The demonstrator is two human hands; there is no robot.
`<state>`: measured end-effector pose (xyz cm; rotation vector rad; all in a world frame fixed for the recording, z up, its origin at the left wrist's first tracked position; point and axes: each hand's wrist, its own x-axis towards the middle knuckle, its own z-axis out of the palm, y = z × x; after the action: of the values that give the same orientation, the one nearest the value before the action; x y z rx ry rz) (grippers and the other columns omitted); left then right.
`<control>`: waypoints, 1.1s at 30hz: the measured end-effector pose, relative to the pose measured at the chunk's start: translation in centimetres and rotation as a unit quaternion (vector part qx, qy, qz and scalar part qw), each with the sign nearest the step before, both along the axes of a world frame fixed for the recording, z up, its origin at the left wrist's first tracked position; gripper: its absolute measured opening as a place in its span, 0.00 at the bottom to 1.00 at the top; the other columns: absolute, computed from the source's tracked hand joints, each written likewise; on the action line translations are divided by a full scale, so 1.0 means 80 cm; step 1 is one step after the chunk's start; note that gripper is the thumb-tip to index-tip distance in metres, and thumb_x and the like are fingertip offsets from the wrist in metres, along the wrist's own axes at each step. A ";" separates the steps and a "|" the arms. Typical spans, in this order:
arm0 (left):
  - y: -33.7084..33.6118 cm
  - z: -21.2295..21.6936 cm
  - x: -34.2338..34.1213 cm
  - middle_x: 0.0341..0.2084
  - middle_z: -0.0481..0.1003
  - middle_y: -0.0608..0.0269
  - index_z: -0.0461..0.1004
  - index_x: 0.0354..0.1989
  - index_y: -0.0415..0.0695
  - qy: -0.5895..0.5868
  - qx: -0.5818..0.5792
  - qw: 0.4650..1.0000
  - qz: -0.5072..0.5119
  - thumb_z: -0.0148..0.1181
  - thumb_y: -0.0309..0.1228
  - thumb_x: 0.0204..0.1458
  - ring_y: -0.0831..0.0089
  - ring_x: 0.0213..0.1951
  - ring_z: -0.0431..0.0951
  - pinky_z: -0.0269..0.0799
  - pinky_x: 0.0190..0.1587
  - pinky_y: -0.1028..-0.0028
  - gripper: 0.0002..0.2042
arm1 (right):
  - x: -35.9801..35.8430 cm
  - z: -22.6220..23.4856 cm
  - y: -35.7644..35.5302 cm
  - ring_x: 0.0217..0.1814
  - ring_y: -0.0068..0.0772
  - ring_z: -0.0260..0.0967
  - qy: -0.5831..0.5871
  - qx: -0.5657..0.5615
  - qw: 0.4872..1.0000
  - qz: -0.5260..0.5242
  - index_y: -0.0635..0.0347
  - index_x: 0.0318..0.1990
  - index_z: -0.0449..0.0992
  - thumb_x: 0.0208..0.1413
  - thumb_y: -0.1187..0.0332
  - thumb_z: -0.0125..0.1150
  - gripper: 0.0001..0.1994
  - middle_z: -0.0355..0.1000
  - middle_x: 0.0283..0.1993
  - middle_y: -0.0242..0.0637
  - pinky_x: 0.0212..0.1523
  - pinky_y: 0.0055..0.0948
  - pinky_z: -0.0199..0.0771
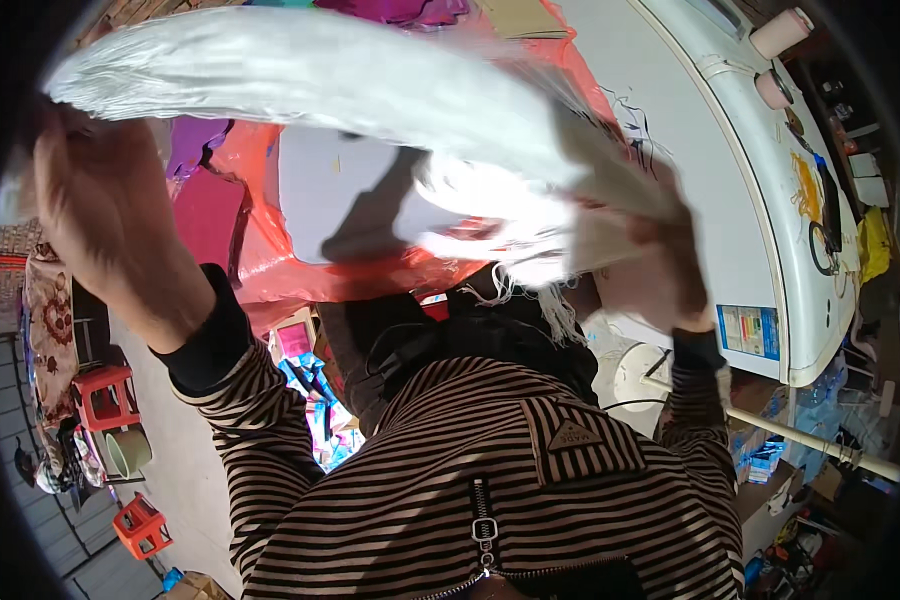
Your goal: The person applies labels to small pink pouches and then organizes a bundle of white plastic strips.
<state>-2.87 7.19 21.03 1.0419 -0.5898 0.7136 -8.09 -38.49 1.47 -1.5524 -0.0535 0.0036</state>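
Observation:
A long white bundle of threads (pixel 300 70) stretches in an arc across the upper part of the head view, blurred by motion. Its left end is in my left hand (pixel 105 210), which is raised at the far left with the fingers closed and partly in shadow. On the right, my right hand (pixel 675 250) grips the other end; its fingers are smeared and partly covered by the white strands. Loose strands hang down below the bundle near my right hand. Beneath it lies a pale grey sheet (pixel 315 195) on red plastic film (pixel 260 270).
Purple and magenta pieces (pixel 210 215) lie on the film. At right stands a white appliance (pixel 710 200) with pink thread spools (pixel 780 33) and scissors (pixel 822 247) on it. Red stools (pixel 107 398) and a pale green bin (pixel 130 452) stand at lower left.

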 end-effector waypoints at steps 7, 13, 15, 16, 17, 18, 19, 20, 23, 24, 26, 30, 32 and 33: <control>-0.001 -0.032 0.020 0.43 0.79 0.56 0.76 0.42 0.43 0.095 -0.156 0.981 0.067 0.56 0.28 0.59 0.64 0.47 0.78 0.73 0.53 0.63 0.06 | -0.078 0.151 -0.121 0.31 0.24 0.72 -0.228 -0.195 0.919 -0.257 0.65 0.59 0.68 0.51 0.65 0.65 0.28 0.75 0.38 0.38 0.30 0.22 0.70; -0.004 -0.035 -0.005 0.40 0.79 0.52 0.73 0.49 0.39 0.121 -0.066 0.990 -0.004 0.58 0.27 0.56 0.63 0.46 0.78 0.73 0.54 0.63 0.13 | -0.057 0.059 -0.103 0.44 0.32 0.75 0.115 -0.390 0.912 0.062 0.67 0.55 0.70 0.49 0.70 0.65 0.24 0.75 0.46 0.48 0.40 0.35 0.76; -0.033 -0.052 -0.003 0.42 0.78 0.53 0.71 0.52 0.37 0.185 -0.010 0.976 -0.118 0.58 0.27 0.55 0.63 0.48 0.78 0.72 0.54 0.65 0.16 | -0.029 0.038 -0.074 0.45 0.32 0.75 0.190 -0.461 0.857 0.129 0.66 0.55 0.71 0.49 0.69 0.66 0.24 0.75 0.46 0.48 0.41 0.36 0.76; -0.048 -0.059 -0.001 0.44 0.77 0.53 0.70 0.54 0.36 0.195 0.025 0.968 -0.153 0.57 0.26 0.55 0.63 0.49 0.77 0.72 0.54 0.66 0.18 | -0.028 0.000 -0.068 0.46 0.34 0.75 0.089 -0.493 0.850 0.165 0.65 0.54 0.71 0.49 0.69 0.67 0.24 0.74 0.46 0.48 0.42 0.38 0.75; -0.058 -0.075 0.004 0.46 0.77 0.53 0.69 0.56 0.36 0.218 0.041 0.962 -0.158 0.56 0.29 0.56 0.63 0.50 0.76 0.70 0.56 0.66 0.19 | -0.022 -0.028 -0.071 0.47 0.36 0.75 -0.012 -0.519 0.832 0.198 0.64 0.54 0.72 0.48 0.69 0.68 0.24 0.74 0.47 0.47 0.43 0.39 0.75; -0.063 -0.091 0.005 0.48 0.76 0.54 0.67 0.59 0.36 0.245 0.057 0.955 -0.154 0.55 0.31 0.58 0.63 0.51 0.76 0.68 0.58 0.66 0.21 | -0.004 -0.028 -0.058 0.47 0.36 0.75 -0.026 -0.515 0.831 0.209 0.64 0.54 0.72 0.48 0.69 0.68 0.24 0.74 0.47 0.47 0.43 0.39 0.75; -0.070 -0.097 0.001 0.48 0.76 0.54 0.67 0.59 0.36 0.242 0.059 0.959 -0.138 0.55 0.31 0.58 0.63 0.51 0.76 0.68 0.58 0.66 0.21 | 0.011 -0.019 -0.039 0.51 0.35 0.73 -0.054 -0.535 0.814 0.221 0.63 0.56 0.71 0.50 0.71 0.66 0.24 0.74 0.50 0.45 0.48 0.37 0.72; -0.078 -0.102 -0.007 0.49 0.76 0.55 0.67 0.59 0.36 0.263 0.066 0.952 -0.145 0.55 0.30 0.58 0.64 0.52 0.75 0.67 0.58 0.66 0.21 | 0.021 -0.002 -0.017 0.54 0.34 0.71 -0.078 -0.556 0.795 0.230 0.62 0.58 0.70 0.51 0.72 0.65 0.24 0.73 0.52 0.43 0.53 0.35 0.70; -0.095 -0.112 -0.027 0.49 0.75 0.59 0.69 0.58 0.38 0.321 0.123 0.924 -0.165 0.58 0.29 0.57 0.68 0.52 0.73 0.65 0.58 0.69 0.20 | 0.036 0.058 0.055 0.59 0.33 0.69 -0.088 -0.449 0.863 0.213 0.61 0.60 0.69 0.53 0.73 0.64 0.25 0.72 0.55 0.40 0.58 0.34 0.67; -0.101 -0.114 -0.030 0.49 0.74 0.63 0.72 0.56 0.41 0.356 0.173 0.900 -0.180 0.61 0.29 0.56 0.71 0.51 0.72 0.64 0.57 0.71 0.19 | 0.041 0.078 0.082 0.61 0.33 0.68 -0.072 -0.311 0.930 0.182 0.61 0.60 0.68 0.53 0.73 0.64 0.25 0.72 0.56 0.39 0.59 0.34 0.67; -0.107 -0.120 -0.029 0.48 0.74 0.63 0.72 0.55 0.41 0.338 0.204 0.901 -0.179 0.61 0.30 0.56 0.72 0.51 0.72 0.64 0.56 0.72 0.18 | 0.057 0.097 0.135 0.61 0.33 0.67 -0.263 -0.277 0.906 0.182 0.63 0.61 0.66 0.52 0.74 0.66 0.27 0.72 0.54 0.37 0.59 0.33 0.66; -0.107 -0.130 -0.027 0.45 0.75 0.63 0.75 0.52 0.41 0.286 0.270 0.907 -0.147 0.62 0.32 0.57 0.74 0.49 0.72 0.65 0.54 0.74 0.16 | 0.069 0.097 0.208 0.57 0.30 0.67 -0.226 -0.192 0.937 0.185 0.67 0.61 0.64 0.57 0.71 0.62 0.25 0.71 0.54 0.39 0.58 0.30 0.66; -0.095 -0.131 -0.030 0.40 0.77 0.63 0.76 0.48 0.39 0.257 0.280 0.921 -0.079 0.62 0.32 0.57 0.77 0.45 0.74 0.67 0.49 0.75 0.14 | 0.076 0.109 0.227 0.53 0.27 0.67 -0.097 -0.053 0.954 0.277 0.66 0.60 0.65 0.59 0.68 0.63 0.24 0.70 0.53 0.41 0.56 0.29 0.67; -0.090 -0.128 -0.032 0.40 0.77 0.63 0.76 0.48 0.39 0.258 0.280 0.922 -0.072 0.62 0.32 0.57 0.77 0.45 0.74 0.67 0.49 0.75 0.14 | 0.079 0.113 0.230 0.53 0.27 0.67 -0.099 -0.051 0.952 0.284 0.66 0.60 0.65 0.59 0.68 0.63 0.24 0.70 0.53 0.41 0.56 0.29 0.67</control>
<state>-5.39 0.03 10.76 1.6296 -0.4034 0.1080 -1.76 -20.08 10.48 -1.5888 -0.6674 0.3101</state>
